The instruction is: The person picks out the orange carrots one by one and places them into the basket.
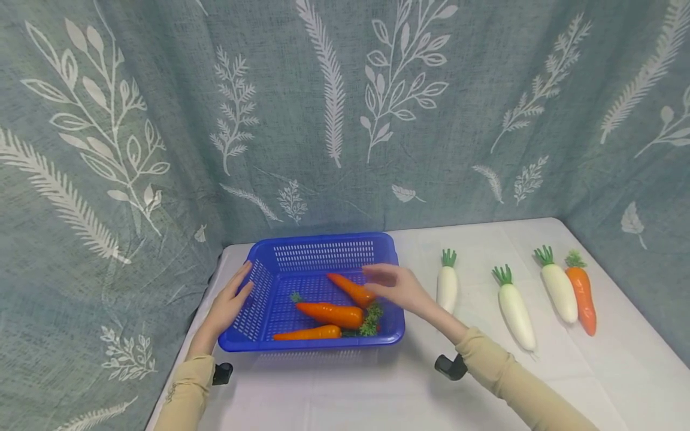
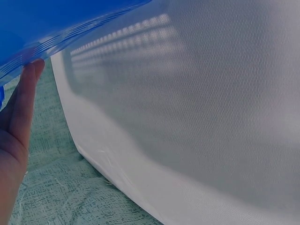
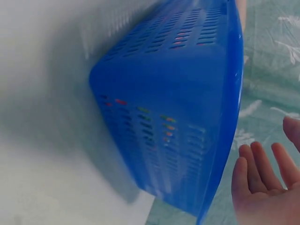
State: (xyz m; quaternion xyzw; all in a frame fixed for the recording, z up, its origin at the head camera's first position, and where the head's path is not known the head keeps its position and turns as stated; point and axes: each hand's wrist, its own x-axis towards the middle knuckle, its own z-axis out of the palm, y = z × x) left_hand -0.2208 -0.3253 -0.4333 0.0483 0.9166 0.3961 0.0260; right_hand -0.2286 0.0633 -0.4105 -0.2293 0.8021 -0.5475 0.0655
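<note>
A blue plastic basket (image 1: 318,345) with slotted walls holds several orange carrots, among them an upper carrot (image 1: 345,287), a middle carrot (image 1: 330,313) and a lower carrot (image 1: 309,333). At its left rim is my left hand (image 1: 229,305), fingers straight; in the left wrist view its fingertips (image 2: 38,65) lie against the rim. My right hand (image 1: 396,286) hovers over the basket's right side, near the upper carrot's thick end. Its fingers are loosely bent and hold nothing, as the right wrist view also shows beside the basket wall (image 3: 159,89).
Right of the basket on the white table (image 1: 377,389) lie three white radishes with green tops: a near one (image 1: 447,287), a middle one (image 1: 516,314) and a far one (image 1: 560,293). Another carrot (image 1: 581,299) lies against the far radish. A patterned curtain (image 1: 345,179) hangs behind.
</note>
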